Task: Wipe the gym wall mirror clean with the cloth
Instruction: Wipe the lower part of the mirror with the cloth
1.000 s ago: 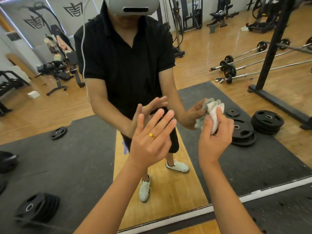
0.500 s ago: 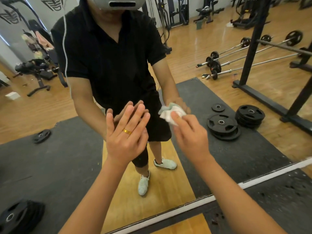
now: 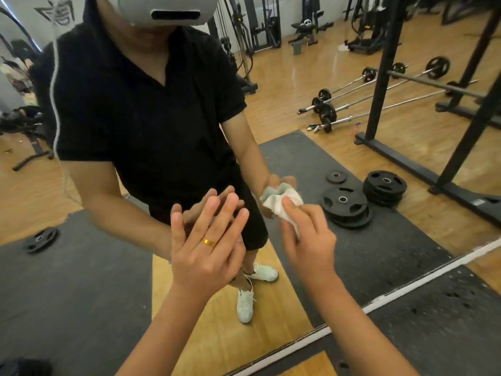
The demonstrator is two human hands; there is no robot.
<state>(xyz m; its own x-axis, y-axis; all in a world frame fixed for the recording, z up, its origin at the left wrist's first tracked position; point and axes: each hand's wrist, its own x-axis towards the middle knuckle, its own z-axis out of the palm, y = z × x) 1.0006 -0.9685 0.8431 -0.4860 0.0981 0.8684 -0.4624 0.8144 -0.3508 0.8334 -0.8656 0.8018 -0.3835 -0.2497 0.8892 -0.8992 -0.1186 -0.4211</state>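
the left hand [image 3: 206,248] lies flat against the gym wall mirror [image 3: 81,280], its fingers [image 3: 214,210] straight and spread wide, holding nothing, fingertips meeting their own reflection. a gold ring [image 3: 210,242] sits on one finger. the right hand [image 3: 309,234] is just beside it, to the right and a little higher, its fingers curled round a crumpled white cloth [image 3: 282,199] with a pale green edge. the cloth is bunched up at the fingertips and pressed onto the glass, touching its reflection, at about the height of the reflected person's hip.

the mirror shows the person in a dark short-sleeved shirt [image 3: 141,109], dark shorts and white shoes [image 3: 245,305], standing on a strip of wooden floor between dark rubber mats [image 3: 366,253]. reflected to the right of the cloth are stacks of black weight plates [image 3: 344,206], with barbells [image 3: 352,104] lying on the floor beyond them and a black rack [image 3: 379,85] upright. a pale strip [image 3: 406,291] runs along the mirror's bottom edge.
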